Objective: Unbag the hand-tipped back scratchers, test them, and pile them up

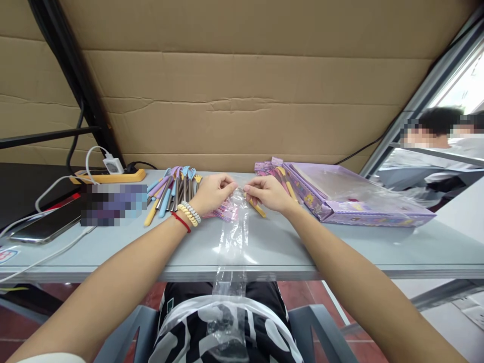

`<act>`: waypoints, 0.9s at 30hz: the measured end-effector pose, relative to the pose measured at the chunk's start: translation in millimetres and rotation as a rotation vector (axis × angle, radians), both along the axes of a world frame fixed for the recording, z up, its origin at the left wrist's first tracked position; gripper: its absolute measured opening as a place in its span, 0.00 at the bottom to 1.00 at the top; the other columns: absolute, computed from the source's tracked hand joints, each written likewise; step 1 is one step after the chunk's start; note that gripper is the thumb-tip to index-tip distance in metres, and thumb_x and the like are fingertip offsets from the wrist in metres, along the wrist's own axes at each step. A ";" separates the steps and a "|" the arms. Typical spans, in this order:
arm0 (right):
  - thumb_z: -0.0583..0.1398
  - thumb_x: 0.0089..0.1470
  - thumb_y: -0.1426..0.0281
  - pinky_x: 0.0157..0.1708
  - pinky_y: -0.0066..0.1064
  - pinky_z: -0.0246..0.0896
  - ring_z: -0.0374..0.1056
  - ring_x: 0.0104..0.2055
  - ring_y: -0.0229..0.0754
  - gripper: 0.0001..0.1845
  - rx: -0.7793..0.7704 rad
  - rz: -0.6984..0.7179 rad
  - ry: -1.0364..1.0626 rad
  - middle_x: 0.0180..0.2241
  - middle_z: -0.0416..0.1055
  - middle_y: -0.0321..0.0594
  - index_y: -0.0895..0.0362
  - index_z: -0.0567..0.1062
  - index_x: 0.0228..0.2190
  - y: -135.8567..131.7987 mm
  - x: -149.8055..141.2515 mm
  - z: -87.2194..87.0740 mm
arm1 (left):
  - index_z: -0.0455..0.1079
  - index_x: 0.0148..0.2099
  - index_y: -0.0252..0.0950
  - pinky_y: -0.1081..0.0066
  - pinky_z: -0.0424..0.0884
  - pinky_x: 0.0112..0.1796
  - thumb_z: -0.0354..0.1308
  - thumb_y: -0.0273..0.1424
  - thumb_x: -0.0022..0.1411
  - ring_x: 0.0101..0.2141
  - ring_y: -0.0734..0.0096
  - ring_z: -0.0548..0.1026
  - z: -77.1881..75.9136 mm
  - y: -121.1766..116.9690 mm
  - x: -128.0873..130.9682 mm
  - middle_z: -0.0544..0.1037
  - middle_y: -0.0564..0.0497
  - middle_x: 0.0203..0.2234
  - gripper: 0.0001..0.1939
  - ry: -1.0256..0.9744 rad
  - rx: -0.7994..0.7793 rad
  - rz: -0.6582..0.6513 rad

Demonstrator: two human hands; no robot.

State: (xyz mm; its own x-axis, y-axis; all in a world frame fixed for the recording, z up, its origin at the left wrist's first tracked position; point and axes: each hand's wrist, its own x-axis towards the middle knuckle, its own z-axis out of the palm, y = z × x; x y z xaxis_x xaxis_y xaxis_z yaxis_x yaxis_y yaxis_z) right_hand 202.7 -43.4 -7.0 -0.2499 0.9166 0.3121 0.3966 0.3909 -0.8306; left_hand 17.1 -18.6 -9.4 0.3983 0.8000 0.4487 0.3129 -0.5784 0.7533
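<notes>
My left hand [215,192] pinches the top end of a long strip of clear plastic bags [231,252], which hangs over the table edge into my lap. My right hand [269,192] is closed in a pinch at the same end of the strip. A yellow handle [258,208] shows under my right fingers; the rest of it is hidden. Pink printed cards [226,210] lie beneath the plastic beside my left hand. Left of that hand is a pile of what look like back scratchers [172,191], with metal rods and coloured handles.
A purple printed box [363,196] with clear plastic inside stands at the right, with more pink cards and yellow handles [289,186] against it. At the left are a phone [47,222], white cables and a yellow power strip [106,176]. Cardboard [242,101] walls the back.
</notes>
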 end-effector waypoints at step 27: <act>0.60 0.46 0.72 0.45 0.40 0.62 0.70 0.40 0.49 0.20 0.094 -1.033 -0.537 0.37 0.76 0.47 0.59 0.77 0.44 -20.8 126.8 48.4 | 0.55 0.56 0.33 0.60 0.65 0.45 0.50 0.42 0.59 0.44 0.54 0.73 6.0 29.9 -24.7 0.76 0.43 0.40 0.27 0.092 0.089 0.637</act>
State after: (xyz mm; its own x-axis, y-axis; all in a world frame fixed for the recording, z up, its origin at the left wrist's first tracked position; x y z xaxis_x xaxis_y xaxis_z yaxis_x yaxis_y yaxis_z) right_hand 329.5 -64.1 41.4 0.4809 0.7396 0.4708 0.8535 -0.2720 -0.4444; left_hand -7.6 11.4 -3.4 -0.1021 0.8538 0.5105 0.6762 -0.3168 0.6651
